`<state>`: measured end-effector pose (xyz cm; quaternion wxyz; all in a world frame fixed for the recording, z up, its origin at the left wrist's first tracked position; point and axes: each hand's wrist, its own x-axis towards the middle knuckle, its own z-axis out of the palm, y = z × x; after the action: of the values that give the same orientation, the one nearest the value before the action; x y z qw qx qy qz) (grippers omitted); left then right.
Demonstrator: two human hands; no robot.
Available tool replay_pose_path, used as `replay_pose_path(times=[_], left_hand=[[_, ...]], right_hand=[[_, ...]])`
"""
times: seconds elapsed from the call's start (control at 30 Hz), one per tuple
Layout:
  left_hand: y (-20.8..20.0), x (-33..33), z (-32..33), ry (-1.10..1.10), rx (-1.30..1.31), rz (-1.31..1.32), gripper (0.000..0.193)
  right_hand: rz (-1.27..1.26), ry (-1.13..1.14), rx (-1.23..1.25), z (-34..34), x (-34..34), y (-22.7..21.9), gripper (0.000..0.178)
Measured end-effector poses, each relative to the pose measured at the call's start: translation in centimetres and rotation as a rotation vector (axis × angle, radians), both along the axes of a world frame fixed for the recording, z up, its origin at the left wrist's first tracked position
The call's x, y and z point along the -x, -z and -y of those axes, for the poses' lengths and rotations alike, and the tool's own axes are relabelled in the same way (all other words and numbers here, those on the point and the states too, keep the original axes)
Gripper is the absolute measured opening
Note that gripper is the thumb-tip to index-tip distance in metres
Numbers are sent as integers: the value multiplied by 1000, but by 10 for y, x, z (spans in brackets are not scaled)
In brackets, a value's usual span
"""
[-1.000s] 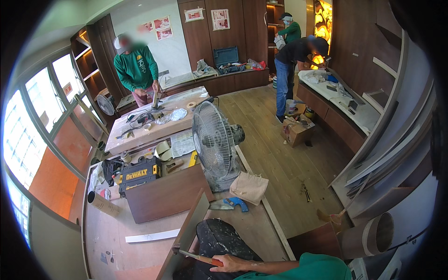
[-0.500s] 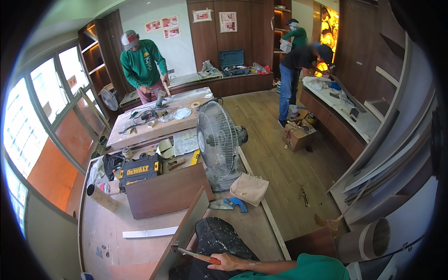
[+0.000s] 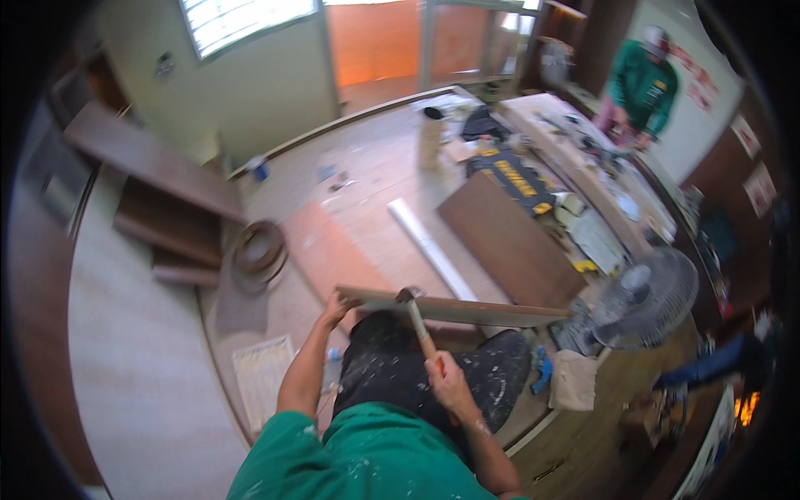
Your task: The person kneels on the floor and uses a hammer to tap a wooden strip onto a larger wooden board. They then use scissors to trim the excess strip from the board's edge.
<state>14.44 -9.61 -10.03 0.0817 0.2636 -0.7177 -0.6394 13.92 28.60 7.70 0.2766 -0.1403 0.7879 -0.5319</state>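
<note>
A long wooden board (image 3: 492,312) stands on edge across the front of my lap. My left hand (image 3: 336,310) has its fingers wrapped round the board's left end. In my right hand (image 3: 451,385) is a hammer (image 3: 423,332), gripped by its orange-ended handle. The hammer's head is at the board's upper edge; whether it touches the wood I cannot tell. Beyond the board lie a white strip (image 3: 429,247) and a flat brown panel (image 3: 508,242).
A standing fan (image 3: 646,300), a beige cloth bag (image 3: 572,379) and a blue-handled saw (image 3: 542,371) are at the right. Beyond the panel sits a black and yellow tool case (image 3: 518,182). A brown coil (image 3: 260,250) and stacked boards (image 3: 158,167) stand left. A co-worker in green (image 3: 643,87) works farther off.
The view has swung to the left, so the room appears turned. My left hand now shows on the board's left end. The hammer stays in my right hand, its head by the board's edge.
</note>
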Motion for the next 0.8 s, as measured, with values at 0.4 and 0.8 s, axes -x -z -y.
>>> replay_pose_path(times=[0.4,0.8], left_hand=[[14,3,-8,11,4,-100,35],[42,2,13,145,139,-112,24]], right_hand=[[-323,-307,-67,95,12,7,28],[-429,-393,-212,131,15,7,29]])
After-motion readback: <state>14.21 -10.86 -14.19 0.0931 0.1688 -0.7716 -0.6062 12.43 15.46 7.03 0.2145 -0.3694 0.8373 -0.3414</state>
